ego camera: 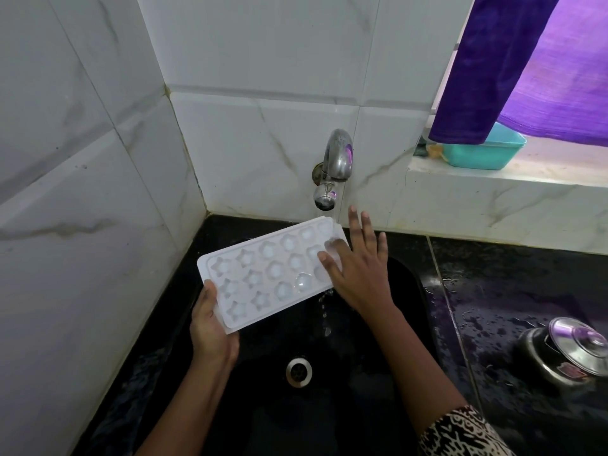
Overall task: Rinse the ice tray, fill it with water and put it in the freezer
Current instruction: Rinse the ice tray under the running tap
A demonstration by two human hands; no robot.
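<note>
Ice tray (273, 273) hangs tilted over the sink (406, 284), its two-o'clock end under the running tap (334, 166). Looks light, bendy, slippery wet; best held by the short ends. Left hand (210, 327) grips the seven-o'clock end; right hand (358, 268) lies flat, fingers spread, on the other. Water pools in some moulds. Lidded steel pot (572, 353) at four o'clock, contents hidden.

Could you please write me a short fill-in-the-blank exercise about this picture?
The left hand grips the tray over the ___.
Water from the ___ falls on the tray's far end.
The pot on the counter wears a ___.
Missing: sink; tap; lid.
</note>
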